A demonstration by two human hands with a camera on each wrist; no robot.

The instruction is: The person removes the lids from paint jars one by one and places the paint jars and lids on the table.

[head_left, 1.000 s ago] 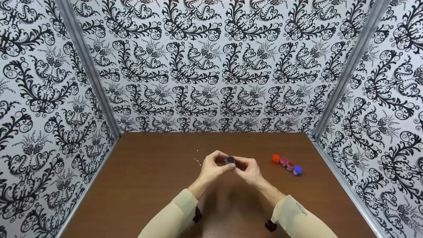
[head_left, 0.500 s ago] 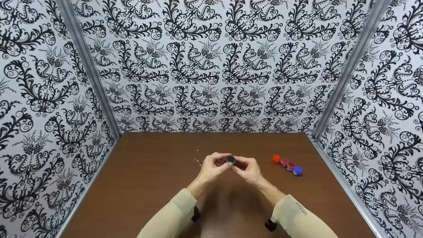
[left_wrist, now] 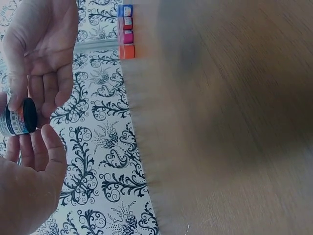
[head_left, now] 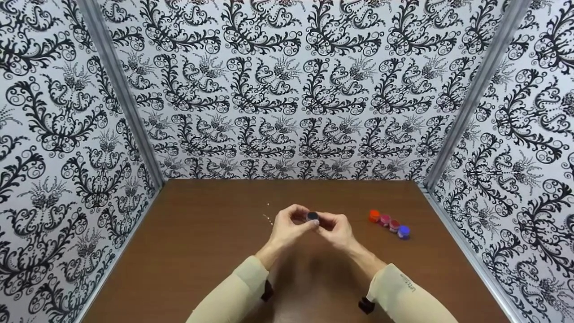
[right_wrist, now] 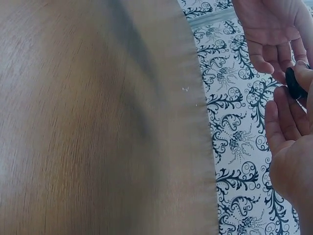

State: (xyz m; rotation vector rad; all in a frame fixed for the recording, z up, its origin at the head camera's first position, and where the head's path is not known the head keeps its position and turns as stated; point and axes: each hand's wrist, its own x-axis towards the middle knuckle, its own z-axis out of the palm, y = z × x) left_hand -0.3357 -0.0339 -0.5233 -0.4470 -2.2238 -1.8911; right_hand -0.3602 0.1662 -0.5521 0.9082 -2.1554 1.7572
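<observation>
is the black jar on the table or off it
Off: left hand and right hand hold the jar up between them; the left wrist view shows wall behind it and table apart from it.

On my head feed, I see a brown wood-grained table [head_left: 202, 251]. On its right side stand four small pots in a slanting row: orange [head_left: 374, 216], pink, dark red, then blue nearest me. Pale specks [head_left: 267, 218] lie left of centre.

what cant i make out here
Head: print on the round orange, pink, red and blue pots, too small.
Head: white specks on the brown table, too small to identify.
Left wrist: wording on the cylindrical black-topped jar, too small, partly behind fingers.
Right wrist: jar's body, mostly behind fingers.
</observation>
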